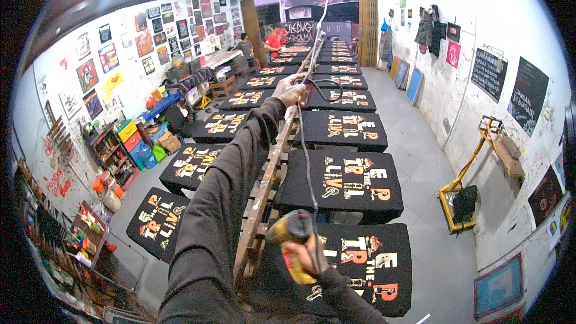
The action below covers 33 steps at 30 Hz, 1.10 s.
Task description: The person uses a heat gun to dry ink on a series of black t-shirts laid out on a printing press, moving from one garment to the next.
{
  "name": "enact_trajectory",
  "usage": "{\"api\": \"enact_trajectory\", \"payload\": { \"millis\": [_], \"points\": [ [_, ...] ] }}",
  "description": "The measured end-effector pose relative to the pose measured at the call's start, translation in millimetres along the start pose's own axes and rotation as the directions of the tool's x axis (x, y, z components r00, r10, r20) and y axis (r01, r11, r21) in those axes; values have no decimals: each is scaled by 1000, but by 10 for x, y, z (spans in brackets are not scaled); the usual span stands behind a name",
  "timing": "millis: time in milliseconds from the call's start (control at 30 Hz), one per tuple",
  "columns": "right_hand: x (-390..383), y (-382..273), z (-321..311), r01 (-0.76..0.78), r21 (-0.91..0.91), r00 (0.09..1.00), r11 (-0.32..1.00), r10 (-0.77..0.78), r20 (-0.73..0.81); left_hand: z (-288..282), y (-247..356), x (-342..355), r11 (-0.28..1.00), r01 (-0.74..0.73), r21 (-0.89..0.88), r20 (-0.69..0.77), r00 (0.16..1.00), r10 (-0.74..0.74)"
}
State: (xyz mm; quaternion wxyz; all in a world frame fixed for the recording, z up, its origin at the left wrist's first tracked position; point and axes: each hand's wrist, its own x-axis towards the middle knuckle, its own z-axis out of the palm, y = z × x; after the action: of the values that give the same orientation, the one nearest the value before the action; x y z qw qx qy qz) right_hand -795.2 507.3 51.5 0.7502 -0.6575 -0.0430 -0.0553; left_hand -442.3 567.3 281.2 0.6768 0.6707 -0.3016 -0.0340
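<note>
My right hand (311,253) is wrapped round a yellow-and-black corded power tool, which looks like a heat gun (295,267). It hovers, slightly blurred, over the nearest black printed T-shirt (393,273) in the right row. My left arm reaches far forward above the wooden rail, and its hand (290,91) is closed on the dark power cord (307,162). The cord loops to the right of that hand, and a length runs back down to the tool. Another black printed T-shirt (345,180) lies flat on its board just beyond the tool.
A long wooden rail (255,219) separates two rows of shirt boards. A person in red (273,42) stands at the far left end. Shelves and bins (129,135) line the left wall. A yellow metal frame (459,183) leans by the right wall, near a blue-framed screen (414,86).
</note>
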Motion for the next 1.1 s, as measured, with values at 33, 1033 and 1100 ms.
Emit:
{"api": "enact_trajectory", "payload": {
  "millis": [33, 1033, 1100],
  "points": [
    [8, -88, -194, -109, 82, 994, 991, 110, -16, -45, 34, 46, 999, 19, 39, -24, 1000, -18],
    [-1156, -1024, -3299, 689, 8, 233, 724, -211, -949, 322, -1587, 516, 998, -57, -18, -151, 987, 53],
    [-1365, -934, -3606, 780, 126, 349, 613, -259, -901, 241, -1640, 511, 905, -156, 397, 17, 986, 163]
  ]
}}
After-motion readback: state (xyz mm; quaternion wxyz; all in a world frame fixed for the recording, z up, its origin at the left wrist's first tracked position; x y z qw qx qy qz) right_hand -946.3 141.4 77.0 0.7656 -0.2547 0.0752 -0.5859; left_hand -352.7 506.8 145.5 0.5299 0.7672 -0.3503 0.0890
